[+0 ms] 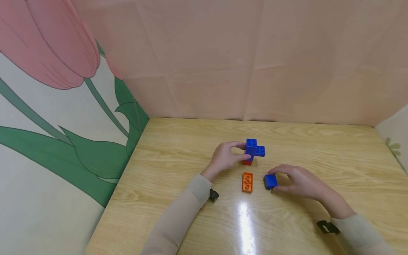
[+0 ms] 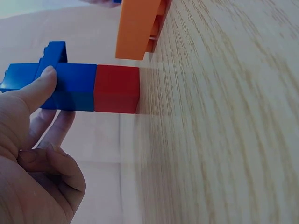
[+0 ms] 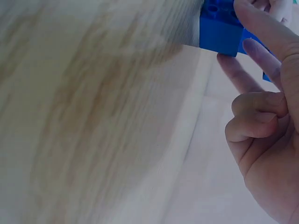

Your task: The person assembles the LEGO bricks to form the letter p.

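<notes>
In the head view my left hand point(image 1: 225, 156) pinches an upright stack of toy building bricks point(image 1: 251, 143) between thumb and fingers. A red brick point(image 2: 117, 88) forms the bottom of that stack, close over the tabletop. Blue bricks point(image 2: 77, 79) sit above it, and one blue brick point(image 1: 260, 151) juts out to the right side. To the right and nearer, my right hand point(image 1: 301, 180) grips a separate blue brick point(image 1: 270, 181) between thumb and fingertips. Its studs point(image 3: 213, 8) show in the right wrist view. Between the two hands lies an orange brick point(image 1: 247, 182), hollow underside up.
The wood-grain table point(image 1: 178, 148) meets a pinkish cloth backdrop point(image 1: 204, 71) at its far edge. A wall panel with a painted tulip point(image 1: 63, 46) borders the left side. Dark wrist straps point(image 1: 328, 227) show at both cuffs.
</notes>
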`<action>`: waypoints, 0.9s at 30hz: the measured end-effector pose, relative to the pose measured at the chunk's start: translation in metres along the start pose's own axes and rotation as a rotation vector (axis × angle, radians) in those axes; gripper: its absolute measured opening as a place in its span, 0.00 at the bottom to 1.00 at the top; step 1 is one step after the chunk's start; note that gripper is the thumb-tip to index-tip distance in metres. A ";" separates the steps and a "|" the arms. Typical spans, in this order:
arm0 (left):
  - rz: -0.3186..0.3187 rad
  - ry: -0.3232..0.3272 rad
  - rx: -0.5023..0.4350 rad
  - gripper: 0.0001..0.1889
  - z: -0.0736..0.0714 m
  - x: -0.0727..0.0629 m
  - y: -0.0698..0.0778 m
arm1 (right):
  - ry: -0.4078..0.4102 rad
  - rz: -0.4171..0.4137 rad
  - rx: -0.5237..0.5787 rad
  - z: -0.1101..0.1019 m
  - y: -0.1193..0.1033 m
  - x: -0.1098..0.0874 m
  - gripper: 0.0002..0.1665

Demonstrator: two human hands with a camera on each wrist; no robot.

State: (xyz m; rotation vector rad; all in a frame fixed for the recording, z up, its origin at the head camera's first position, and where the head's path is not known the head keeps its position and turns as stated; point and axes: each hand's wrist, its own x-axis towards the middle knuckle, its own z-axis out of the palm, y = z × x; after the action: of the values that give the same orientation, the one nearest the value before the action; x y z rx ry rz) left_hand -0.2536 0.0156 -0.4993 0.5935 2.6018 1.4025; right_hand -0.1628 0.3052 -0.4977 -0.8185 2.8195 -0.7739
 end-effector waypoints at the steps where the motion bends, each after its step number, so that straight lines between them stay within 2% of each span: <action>1: -0.002 0.001 0.002 0.25 0.000 0.000 0.000 | 0.006 -0.002 0.001 0.000 0.000 0.000 0.28; 12: -0.005 -0.004 0.001 0.26 0.000 0.000 0.000 | 0.078 -0.060 0.010 0.002 0.002 -0.001 0.20; 21: -0.001 -0.005 -0.003 0.25 -0.001 -0.001 0.000 | -0.080 -0.019 0.196 -0.004 0.002 -0.001 0.14; 27: -0.004 -0.007 -0.003 0.26 -0.001 0.000 -0.001 | -0.060 -0.053 0.249 -0.002 0.006 0.000 0.10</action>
State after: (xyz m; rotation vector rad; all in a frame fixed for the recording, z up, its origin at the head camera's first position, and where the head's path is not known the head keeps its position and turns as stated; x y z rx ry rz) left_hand -0.2536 0.0146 -0.4994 0.5912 2.5936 1.4003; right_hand -0.1658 0.3102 -0.4989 -0.8615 2.5883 -1.0625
